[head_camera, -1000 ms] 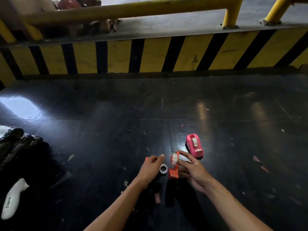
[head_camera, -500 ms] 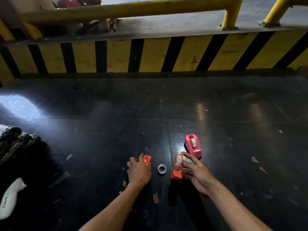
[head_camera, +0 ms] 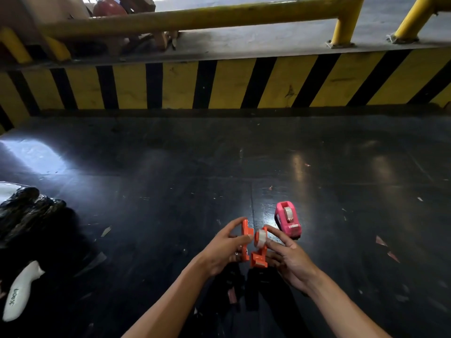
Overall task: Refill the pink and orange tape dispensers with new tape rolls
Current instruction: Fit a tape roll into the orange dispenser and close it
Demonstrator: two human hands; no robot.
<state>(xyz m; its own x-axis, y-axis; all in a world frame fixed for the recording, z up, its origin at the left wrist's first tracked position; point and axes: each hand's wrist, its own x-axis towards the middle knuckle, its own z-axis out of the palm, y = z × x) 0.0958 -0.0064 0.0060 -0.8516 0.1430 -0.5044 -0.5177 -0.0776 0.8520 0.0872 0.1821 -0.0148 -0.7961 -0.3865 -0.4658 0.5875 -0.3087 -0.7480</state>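
The orange tape dispenser is split in two halves. My left hand (head_camera: pixel 220 250) grips one orange half (head_camera: pixel 244 241), held upright. My right hand (head_camera: pixel 286 258) grips the other orange half (head_camera: pixel 259 259), which carries a clear tape roll (head_camera: pixel 260 237) on its hub. The two halves are a few centimetres apart, facing each other. The pink tape dispenser (head_camera: pixel 288 222) stands on the dark floor just beyond my right hand, with a tape roll seated in it.
A yellow-and-black striped curb (head_camera: pixel 219 84) with a yellow rail (head_camera: pixel 195 17) runs across the back. A black plastic bundle (head_camera: pixel 26 213) and a white object (head_camera: pixel 20 292) lie at the left. Small scraps dot the floor.
My left hand picked the loose orange half off the floor and brought it up beside the half in my right hand. The empty roll core on the floor is now hidden.
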